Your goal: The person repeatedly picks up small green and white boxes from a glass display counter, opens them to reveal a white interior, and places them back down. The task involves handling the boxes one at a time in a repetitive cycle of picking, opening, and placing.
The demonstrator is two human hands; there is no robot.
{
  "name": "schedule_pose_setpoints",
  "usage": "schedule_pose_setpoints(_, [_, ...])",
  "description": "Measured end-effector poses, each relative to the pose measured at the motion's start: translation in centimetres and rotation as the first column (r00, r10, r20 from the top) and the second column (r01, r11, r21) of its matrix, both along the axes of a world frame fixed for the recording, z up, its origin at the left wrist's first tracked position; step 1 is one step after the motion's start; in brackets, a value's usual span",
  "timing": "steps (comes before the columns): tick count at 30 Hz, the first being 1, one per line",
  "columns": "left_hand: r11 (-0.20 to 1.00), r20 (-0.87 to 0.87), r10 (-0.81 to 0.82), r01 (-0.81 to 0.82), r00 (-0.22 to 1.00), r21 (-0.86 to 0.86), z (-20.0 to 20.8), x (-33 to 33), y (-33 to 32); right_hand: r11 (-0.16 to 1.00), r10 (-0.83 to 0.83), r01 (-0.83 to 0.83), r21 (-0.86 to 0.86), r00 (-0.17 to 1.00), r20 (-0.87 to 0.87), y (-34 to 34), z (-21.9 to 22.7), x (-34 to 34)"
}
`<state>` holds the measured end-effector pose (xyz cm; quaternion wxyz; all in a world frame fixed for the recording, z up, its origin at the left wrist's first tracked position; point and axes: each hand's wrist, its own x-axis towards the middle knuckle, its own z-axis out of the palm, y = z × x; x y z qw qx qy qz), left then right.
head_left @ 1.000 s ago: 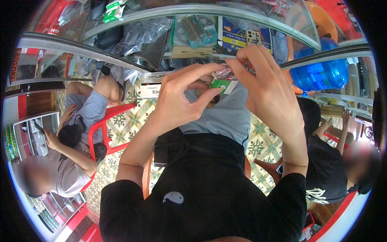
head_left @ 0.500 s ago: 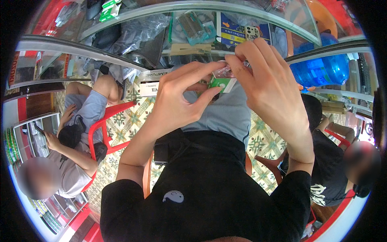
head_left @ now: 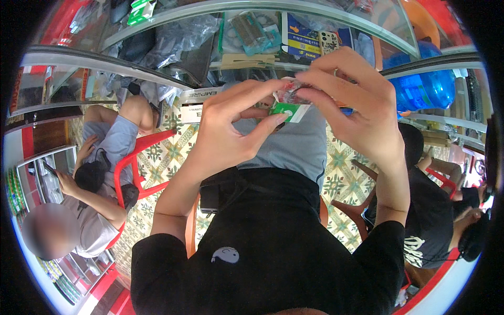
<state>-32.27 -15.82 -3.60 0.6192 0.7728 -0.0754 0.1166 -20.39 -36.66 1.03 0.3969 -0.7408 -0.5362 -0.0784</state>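
Left hand: your left hand [head_left: 223,134] is raised in front of your chest, thumb and forefinger pinched narrow on the lower edge of a small packet [head_left: 287,102].
Right hand: your right hand [head_left: 362,113] meets it from the other side — fingers curled over the packet's top, thumb tucked under, so you hold it from both ends.
Packet: a small clear plastic packet with a green-and-white card label and a touch of red at its upper part; what is inside is too small to tell. It sits between your two sets of fingertips, at the middle of the view, above your lap.
Grip: both hands closed tight on the packet, fingertips nearly touching each other across it.
Body: you wear a black shirt [head_left: 273,252] with a small white emblem, and grey trousers show below the hands.
Counter: a glass display counter [head_left: 210,16] curves across the top of the view — bags, boxes and phone cases lie behind its pane.
Blue bottle: a large blue water bottle [head_left: 428,86] stands to your right, well apart from the hands.
Others: a person sits on a red plastic chair [head_left: 139,163] at your left; another person in a black shirt sits at your right.
Floor: patterned tiles [head_left: 160,163] run under the chairs.
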Motion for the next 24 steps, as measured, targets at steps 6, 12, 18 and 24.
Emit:
schedule_pose_setpoints(6, [0.994, 0.043, -0.014, 0.018, 0.999, -0.104, -0.6, -0.1, 0.0, 0.998, -0.056, 0.056, -0.001, 0.991, -0.123, -0.1, -0.7, -0.8])
schedule_pose_setpoints(12, [0.990, 0.004, -0.029, 0.029, 1.000, -0.138, -0.8, -0.4, -0.1, 0.999, -0.040, 0.037, -0.014, 0.931, -0.362, 0.1, -0.8, -1.5])
schedule_pose_setpoints(18, [0.992, -0.028, -0.007, 0.004, 1.000, -0.128, -1.2, -0.7, -0.2, 0.991, -0.057, 0.107, 0.080, 0.879, -0.473, -0.1, -2.2, -1.3])
schedule_pose_setpoints(24, [0.988, 0.001, 0.018, -0.018, 1.000, -0.155, -2.3, -0.8, -0.5, 0.997, -0.071, 0.079, 0.002, 0.916, -0.394, 0.0, -1.1, -1.8])
